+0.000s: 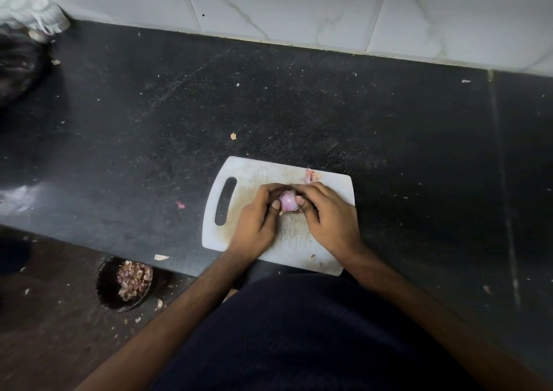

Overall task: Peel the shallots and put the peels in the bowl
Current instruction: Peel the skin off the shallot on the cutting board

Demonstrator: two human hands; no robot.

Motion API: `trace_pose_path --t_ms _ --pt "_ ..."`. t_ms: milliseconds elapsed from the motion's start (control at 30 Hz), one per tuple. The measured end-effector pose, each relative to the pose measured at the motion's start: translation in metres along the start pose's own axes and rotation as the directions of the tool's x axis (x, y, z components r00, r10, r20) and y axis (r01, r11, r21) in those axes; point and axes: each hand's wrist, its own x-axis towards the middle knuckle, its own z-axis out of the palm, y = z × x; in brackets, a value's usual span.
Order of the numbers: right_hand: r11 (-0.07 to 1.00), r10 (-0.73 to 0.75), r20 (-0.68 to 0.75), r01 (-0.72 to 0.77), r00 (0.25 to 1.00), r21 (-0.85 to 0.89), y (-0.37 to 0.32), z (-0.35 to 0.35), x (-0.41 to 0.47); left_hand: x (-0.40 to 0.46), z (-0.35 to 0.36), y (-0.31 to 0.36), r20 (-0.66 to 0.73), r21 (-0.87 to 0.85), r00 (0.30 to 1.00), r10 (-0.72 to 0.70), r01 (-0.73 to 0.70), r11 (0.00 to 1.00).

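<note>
A pale purple shallot [287, 200] is held between both hands just above the white cutting board [254, 175]. My left hand [257, 220] grips it from the left with thumb and fingertips. My right hand [326, 211] grips it from the right, its fingers curled over the top. A bit of skin sticks up at the shallot's top. A pink peel scrap [309, 175] lies at the board's far edge. A dark bowl [104, 286] holding several peels sits low on the floor at the left, below the counter's edge.
The board rests on a black stone counter [329, 106] against a white tiled wall. Small peel flakes [180, 205] lie scattered on the counter and floor. A dark bag and a shiny container [48, 16] are at the far left corner.
</note>
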Motion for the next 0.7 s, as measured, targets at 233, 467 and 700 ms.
trace_pose_path --t_ms 233,467,700 --pt "0.982 0.055 -0.009 -0.053 0.998 0.18 0.006 -0.002 0.001 0.001 0.006 -0.002 0.076 0.114 0.996 0.043 -0.052 0.992" --pt "0.953 0.058 0.035 -0.066 0.998 0.297 0.011 -0.002 0.004 0.005 0.002 -0.001 0.01 0.042 1.0 0.02 -0.02 0.999" --pt "0.973 -0.045 -0.036 0.052 0.998 0.223 0.013 0.003 -0.004 0.001 0.001 -0.001 -0.015 -0.01 0.999 -0.045 0.045 0.999"
